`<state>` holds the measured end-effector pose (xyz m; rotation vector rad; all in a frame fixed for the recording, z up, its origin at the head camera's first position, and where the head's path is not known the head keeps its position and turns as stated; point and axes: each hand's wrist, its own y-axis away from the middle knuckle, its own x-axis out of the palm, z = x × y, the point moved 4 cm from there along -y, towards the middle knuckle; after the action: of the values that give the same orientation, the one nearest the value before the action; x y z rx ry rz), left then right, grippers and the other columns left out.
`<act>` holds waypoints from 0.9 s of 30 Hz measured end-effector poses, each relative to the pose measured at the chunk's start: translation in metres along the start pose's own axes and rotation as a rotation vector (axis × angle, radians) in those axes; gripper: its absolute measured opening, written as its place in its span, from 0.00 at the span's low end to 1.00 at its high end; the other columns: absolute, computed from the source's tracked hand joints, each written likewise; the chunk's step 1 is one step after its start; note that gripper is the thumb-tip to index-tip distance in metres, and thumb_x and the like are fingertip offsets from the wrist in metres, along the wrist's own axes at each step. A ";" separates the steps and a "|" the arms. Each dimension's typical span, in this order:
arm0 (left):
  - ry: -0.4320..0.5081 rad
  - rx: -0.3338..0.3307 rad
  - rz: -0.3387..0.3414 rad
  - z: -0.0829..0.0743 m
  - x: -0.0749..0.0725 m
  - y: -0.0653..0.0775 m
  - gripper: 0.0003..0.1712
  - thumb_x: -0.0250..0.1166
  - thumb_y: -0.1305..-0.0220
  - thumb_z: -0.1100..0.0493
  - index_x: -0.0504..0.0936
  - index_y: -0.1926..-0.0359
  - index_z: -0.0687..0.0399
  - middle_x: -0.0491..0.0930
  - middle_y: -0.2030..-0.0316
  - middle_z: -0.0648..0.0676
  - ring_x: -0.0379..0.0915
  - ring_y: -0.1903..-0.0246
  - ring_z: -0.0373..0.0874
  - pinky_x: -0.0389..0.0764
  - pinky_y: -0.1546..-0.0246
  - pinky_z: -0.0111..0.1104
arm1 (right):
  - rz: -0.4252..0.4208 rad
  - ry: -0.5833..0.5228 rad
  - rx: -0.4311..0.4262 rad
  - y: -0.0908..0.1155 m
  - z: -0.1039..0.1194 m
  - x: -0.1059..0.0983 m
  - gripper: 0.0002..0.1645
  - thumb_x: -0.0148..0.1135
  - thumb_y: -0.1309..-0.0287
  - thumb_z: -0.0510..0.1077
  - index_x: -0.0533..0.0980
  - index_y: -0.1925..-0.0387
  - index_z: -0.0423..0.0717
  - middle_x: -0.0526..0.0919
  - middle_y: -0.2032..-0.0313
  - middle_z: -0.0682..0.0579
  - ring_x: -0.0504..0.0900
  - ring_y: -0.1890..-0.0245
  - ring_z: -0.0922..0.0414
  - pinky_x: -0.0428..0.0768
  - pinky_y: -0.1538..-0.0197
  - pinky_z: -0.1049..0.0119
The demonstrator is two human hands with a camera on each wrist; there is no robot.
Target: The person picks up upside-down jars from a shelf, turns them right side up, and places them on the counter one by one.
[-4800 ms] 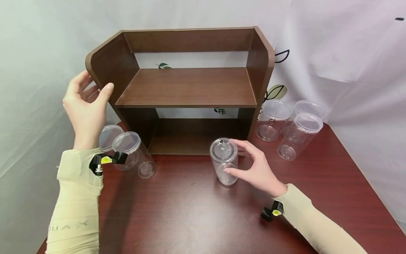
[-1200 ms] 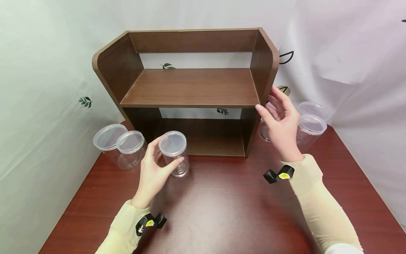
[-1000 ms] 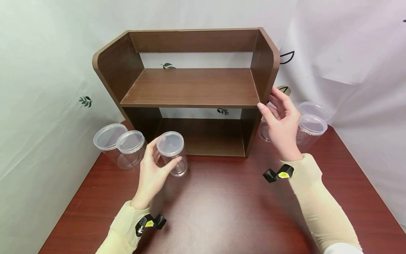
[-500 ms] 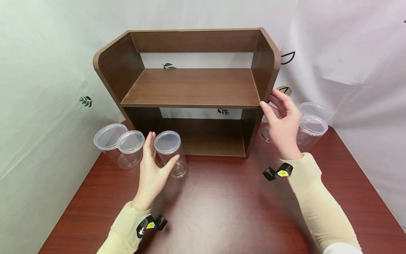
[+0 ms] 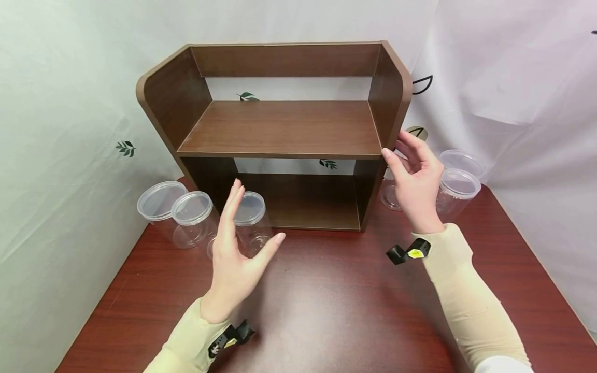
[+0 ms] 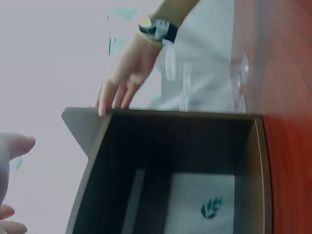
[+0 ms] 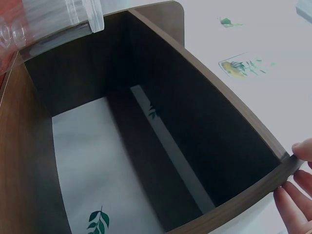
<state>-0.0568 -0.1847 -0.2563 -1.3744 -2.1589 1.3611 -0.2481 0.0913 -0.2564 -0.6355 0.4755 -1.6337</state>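
In the head view my left hand [image 5: 235, 269] has its fingers extended and thumb spread, holding nothing. Just behind it a clear plastic jar with a translucent lid [image 5: 251, 208] stands upright on the table, partly hidden by the fingers. My right hand [image 5: 416, 178] grips the right side panel of a brown two-tier wooden shelf [image 5: 289, 129]. The right wrist view shows the right thumb [image 7: 303, 149] on one face of the panel's edge and the fingers on the other. Both tiers of the shelf hold nothing.
Two more lidded jars, a wider one [image 5: 162, 201] and a narrower one [image 5: 192, 208], stand left of the shelf. To its right are other lidded jars [image 5: 459, 184], one mostly behind my right hand. The dark red table [image 5: 336, 305] meets white cloth walls.
Earlier my left hand held the shelf's left side and my right a jar. They swapped roles; lately my left hand slid a jar left, then let go and drew back. Right hand stays put.
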 end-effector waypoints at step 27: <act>0.126 0.014 0.541 0.012 0.143 0.033 0.58 0.78 0.45 0.43 0.57 0.21 0.49 0.53 0.22 0.49 0.47 0.24 0.43 0.54 0.26 0.42 | 0.240 0.238 -0.003 0.001 0.034 -0.012 0.22 0.68 0.37 0.33 0.81 0.41 0.39 0.84 0.45 0.44 0.84 0.46 0.57 0.78 0.41 0.64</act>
<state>-0.1204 -0.0722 -0.3261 -2.0766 -1.7588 1.3970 -0.2247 0.1042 -0.2330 -0.3704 0.7009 -1.4851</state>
